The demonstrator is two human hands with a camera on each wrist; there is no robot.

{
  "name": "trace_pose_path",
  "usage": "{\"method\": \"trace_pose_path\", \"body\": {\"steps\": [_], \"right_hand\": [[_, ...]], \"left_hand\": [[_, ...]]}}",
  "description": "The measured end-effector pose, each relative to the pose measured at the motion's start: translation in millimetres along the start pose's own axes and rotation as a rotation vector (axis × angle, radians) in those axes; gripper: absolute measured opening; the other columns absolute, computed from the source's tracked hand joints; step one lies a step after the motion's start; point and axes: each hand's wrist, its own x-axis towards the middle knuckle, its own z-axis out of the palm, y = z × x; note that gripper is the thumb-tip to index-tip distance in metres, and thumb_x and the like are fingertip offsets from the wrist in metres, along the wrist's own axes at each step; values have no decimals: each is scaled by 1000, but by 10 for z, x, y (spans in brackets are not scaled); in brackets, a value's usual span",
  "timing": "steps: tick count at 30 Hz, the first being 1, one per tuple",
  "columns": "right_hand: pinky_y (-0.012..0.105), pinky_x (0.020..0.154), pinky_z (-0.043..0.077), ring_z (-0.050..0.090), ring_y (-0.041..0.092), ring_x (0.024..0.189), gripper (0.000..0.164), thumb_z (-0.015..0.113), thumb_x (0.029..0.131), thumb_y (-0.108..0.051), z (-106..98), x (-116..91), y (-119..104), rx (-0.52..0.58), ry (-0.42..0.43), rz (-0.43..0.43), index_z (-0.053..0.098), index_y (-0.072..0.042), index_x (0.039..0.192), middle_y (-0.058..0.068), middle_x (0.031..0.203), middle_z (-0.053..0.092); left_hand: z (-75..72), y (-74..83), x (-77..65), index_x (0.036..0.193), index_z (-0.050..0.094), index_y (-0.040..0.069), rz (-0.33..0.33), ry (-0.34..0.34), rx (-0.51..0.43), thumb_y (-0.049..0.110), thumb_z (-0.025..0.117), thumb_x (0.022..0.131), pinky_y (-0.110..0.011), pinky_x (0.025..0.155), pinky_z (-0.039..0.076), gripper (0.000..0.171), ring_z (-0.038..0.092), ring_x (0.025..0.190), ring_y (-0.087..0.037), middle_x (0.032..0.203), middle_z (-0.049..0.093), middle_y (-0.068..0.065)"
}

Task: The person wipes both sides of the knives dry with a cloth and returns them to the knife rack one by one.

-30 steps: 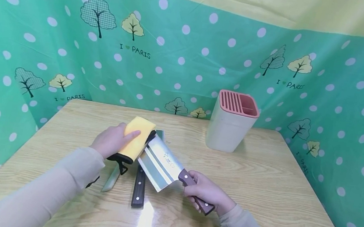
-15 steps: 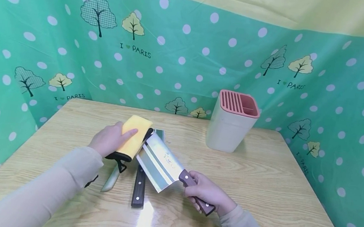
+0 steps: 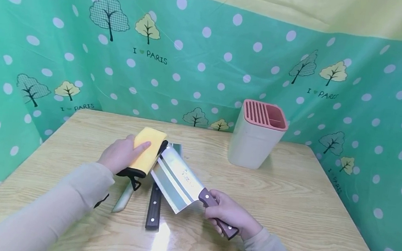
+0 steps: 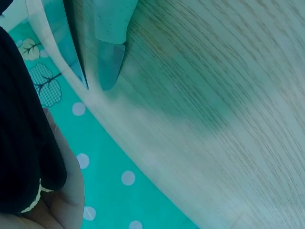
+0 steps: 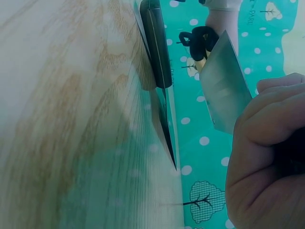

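My right hand point(image 3: 226, 212) grips the dark wooden handle of a cleaver point(image 3: 181, 176), its broad blade raised and pointing to the far left. In the right wrist view its curled fingers point(image 5: 257, 143) show beside the blade point(image 5: 226, 86). My left hand point(image 3: 120, 154) holds a folded yellow cloth point(image 3: 148, 152) with black trim and a hanging loop, thumb on top. The cloth's edge meets the far end of the blade. Below them on the table lie a second knife point(image 3: 154, 210) with a black riveted handle and a small knife point(image 3: 123, 198) with a pale handle, both partly covered.
A white knife block point(image 3: 252, 145) with a pink slotted top stands at the back right of the wooden table point(image 3: 288, 200). A green polka-dot curtain point(image 3: 200, 60) hangs round the back and sides.
My left hand and the cloth have shifted slightly left toward the blade's far end, then nearly stopped. My right hand and the cleaver have hardly moved.
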Motion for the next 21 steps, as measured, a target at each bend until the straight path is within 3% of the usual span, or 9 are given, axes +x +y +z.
{"method": "trace_pose_path", "body": {"steps": [11,21], "right_hand": [[20,34,39,45,4,36,32,52,78,1,-10,4,17,11,-11,-9,40,7,106,-4,54,48],[20,35,40,44,4,37,32,52,78,1,-9,15,29,15,-11,-1,39,6,107,-4,54,47]], "left_hand": [[13,-21,15,125,49,-5,27,14,19,63,32,101,-30,57,39,74,53,64,-22,76,55,-11],[30,10,-24,136,45,-3,17,16,-10,66,34,99,-30,58,40,79,54,64,-21,77,56,-10]]}}
